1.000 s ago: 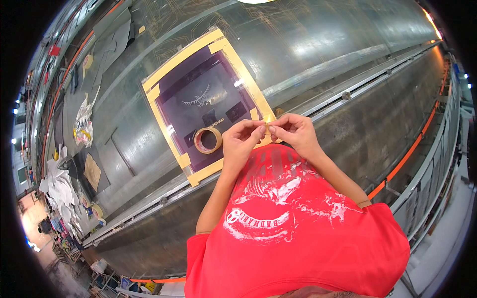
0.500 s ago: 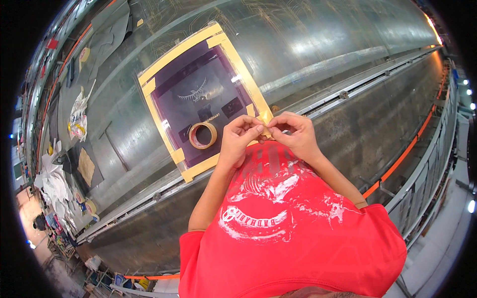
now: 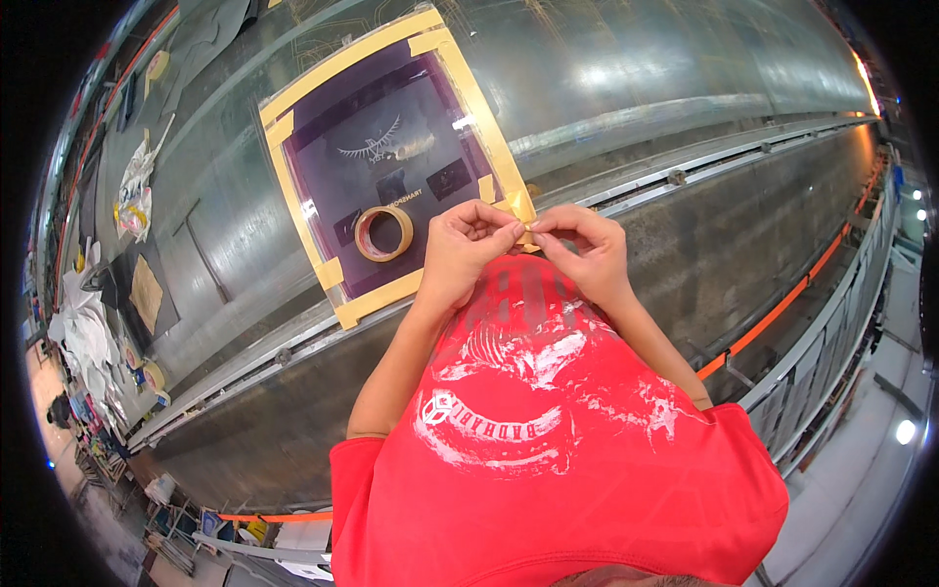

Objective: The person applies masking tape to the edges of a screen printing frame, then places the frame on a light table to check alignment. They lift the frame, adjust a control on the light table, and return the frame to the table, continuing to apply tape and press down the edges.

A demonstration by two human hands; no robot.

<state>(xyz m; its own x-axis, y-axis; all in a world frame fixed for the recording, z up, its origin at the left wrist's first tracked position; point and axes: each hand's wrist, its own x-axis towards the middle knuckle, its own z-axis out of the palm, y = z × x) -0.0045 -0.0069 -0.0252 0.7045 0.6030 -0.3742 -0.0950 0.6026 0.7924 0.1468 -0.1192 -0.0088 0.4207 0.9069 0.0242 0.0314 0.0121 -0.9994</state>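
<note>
A printing screen [image 3: 282, 186] lies flat on the metal table, its purple sheet bordered with yellowish masking tape and marked with a pale winged design. At its near right corner, my left hand [image 3: 462, 252] pinches a short piece of masking tape [image 3: 519, 203] between thumb and forefinger. My right hand [image 3: 590, 256] meets it there, also closed in a pinch on the tape. The fingertips nearly touch and partly hide that piece. A roll of masking tape [image 3: 407, 236] rests on the screen just left of my left hand.
The long grey metal table [image 3: 626, 83] has a metal rail [image 3: 719, 166] along its near side. At the left lie crumpled white sheets [image 3: 83, 318], a brown piece of card or paper [image 3: 146, 292], a thin bent rod [image 3: 203, 252] and a crumpled wrapper [image 3: 135, 191].
The whole view has shifted slightly, with the screen now higher and a little further left in it. My hands stay pinched together at the screen's corner, with only a small finger shift.
</note>
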